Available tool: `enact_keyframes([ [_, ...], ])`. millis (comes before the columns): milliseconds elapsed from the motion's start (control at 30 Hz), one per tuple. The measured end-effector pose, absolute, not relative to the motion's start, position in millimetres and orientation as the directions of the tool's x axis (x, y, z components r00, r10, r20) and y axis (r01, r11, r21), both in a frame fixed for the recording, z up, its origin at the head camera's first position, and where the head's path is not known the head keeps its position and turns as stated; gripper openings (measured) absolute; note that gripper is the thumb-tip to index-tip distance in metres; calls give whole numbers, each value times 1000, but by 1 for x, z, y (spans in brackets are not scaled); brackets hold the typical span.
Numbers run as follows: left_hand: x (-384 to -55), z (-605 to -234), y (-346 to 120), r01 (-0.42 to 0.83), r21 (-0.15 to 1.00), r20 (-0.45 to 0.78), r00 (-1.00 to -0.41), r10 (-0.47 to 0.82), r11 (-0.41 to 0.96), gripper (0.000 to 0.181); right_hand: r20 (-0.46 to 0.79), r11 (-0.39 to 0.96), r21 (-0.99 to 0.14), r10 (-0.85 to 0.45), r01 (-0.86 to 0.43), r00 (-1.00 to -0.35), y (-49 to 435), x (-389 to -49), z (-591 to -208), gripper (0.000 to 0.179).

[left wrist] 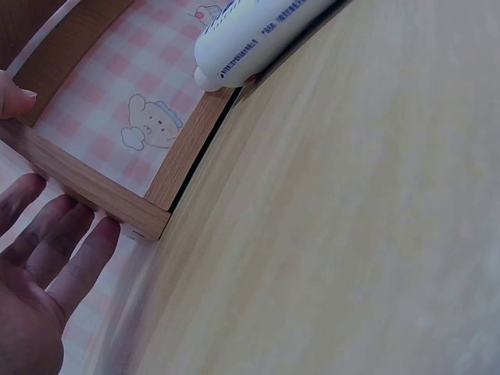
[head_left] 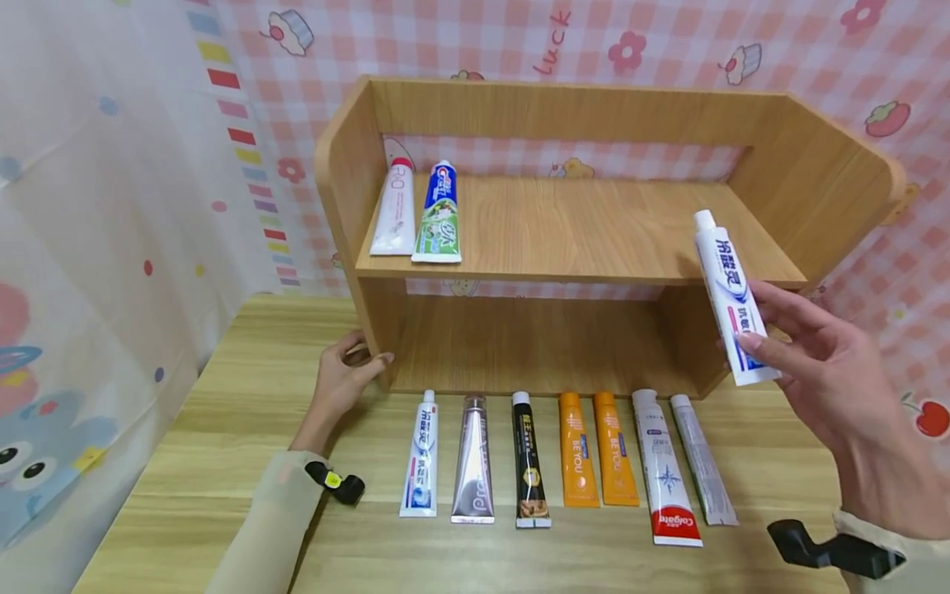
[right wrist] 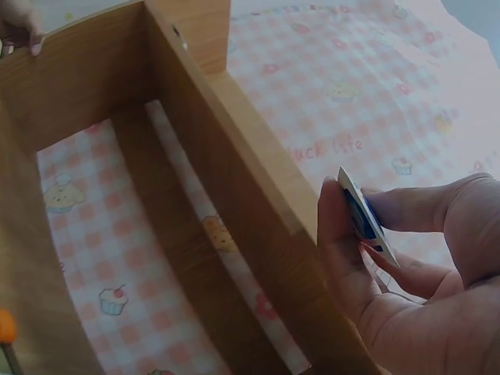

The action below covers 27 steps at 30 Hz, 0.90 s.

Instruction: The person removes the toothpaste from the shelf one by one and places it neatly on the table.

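Observation:
My right hand [head_left: 839,363] pinches a white-and-blue toothpaste tube [head_left: 731,293] by its lower end, cap up, in front of the upper board's right end. In the right wrist view, thumb and fingers hold the flat end of that tube [right wrist: 364,220] edge-on. At the far left, my left hand [head_left: 341,379] grips the wooden shelf's left side panel [head_left: 373,330] near its base. The left wrist view shows the thumb on one side of the panel and the fingers on the other. Two tubes, white with a pink cap [head_left: 396,210] and blue-green [head_left: 439,219], lie on the upper board [head_left: 571,227].
Before the shelf, a row of tubes lies on the wooden table [head_left: 185,487]: white-blue [head_left: 421,458], silver [head_left: 473,466], black [head_left: 529,462], two orange [head_left: 577,454], Colgate [head_left: 665,470] and grey-white [head_left: 701,462]. The lower compartment [head_left: 527,342] is open-fronted. A checked cloth [head_left: 505,49] hangs behind.

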<state>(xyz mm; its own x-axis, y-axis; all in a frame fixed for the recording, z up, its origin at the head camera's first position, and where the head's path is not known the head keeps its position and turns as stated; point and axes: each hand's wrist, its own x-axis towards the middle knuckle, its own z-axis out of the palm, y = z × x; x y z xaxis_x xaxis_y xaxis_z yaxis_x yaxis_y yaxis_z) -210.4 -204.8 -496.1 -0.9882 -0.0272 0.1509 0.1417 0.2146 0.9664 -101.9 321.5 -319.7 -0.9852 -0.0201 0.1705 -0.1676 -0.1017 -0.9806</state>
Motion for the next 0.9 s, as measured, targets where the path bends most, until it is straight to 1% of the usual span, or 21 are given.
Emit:
enact_keyframes([
  [200, -210, -495, -204, 143, 969, 150, -988, -23, 202, 46, 276, -180, -950, -110, -254, -955, 326, -93, -335, 61],
  [533, -211, -494, -203, 136, 970, 143, -990, -17, 202, 46, 364, -294, -909, -216, -295, -906, 333, -81, -365, 64],
  [800, -211, -495, -204, 157, 968, 164, -986, -21, 198, 47, 362, -303, -910, -248, -283, -899, 341, -72, -382, 65],
  [900, -211, -496, -204, 159, 967, 167, -986, -22, 197, 47, 325, -285, -923, -222, -258, -919, 345, -67, -388, 64],
])
